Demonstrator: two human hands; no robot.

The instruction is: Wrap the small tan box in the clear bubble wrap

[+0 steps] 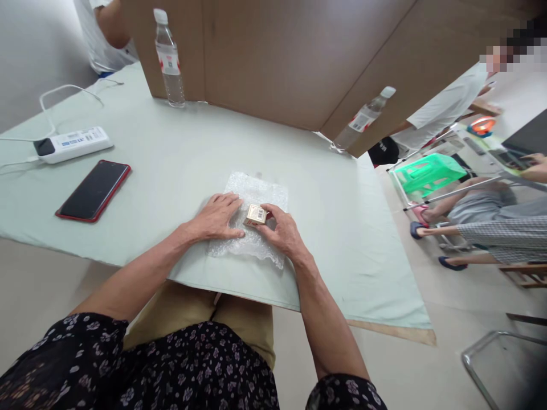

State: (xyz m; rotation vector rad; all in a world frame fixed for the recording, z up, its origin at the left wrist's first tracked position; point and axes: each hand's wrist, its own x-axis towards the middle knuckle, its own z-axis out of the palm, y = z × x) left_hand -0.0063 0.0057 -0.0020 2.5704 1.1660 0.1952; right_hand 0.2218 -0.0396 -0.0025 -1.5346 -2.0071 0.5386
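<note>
A sheet of bubble wrap (248,247) lies spread on the table in front of me. Near its middle is a small printed cardboard box (256,214), cream and gold, with a barcode on the top face. My right hand (282,229) grips the box from its right side between thumb and fingers. On the left part of the sheet, my left hand (220,217) rests with its fingers stretched out and the thumb apart, beside the box and holding nothing.
A red-cased phone (94,191) and a white power strip (77,144) lie at left. Two water bottles (170,62) (363,119) stand against a tall cardboard panel (265,62). Beyond the table's right edge are a green plastic stool (429,172) and seated people.
</note>
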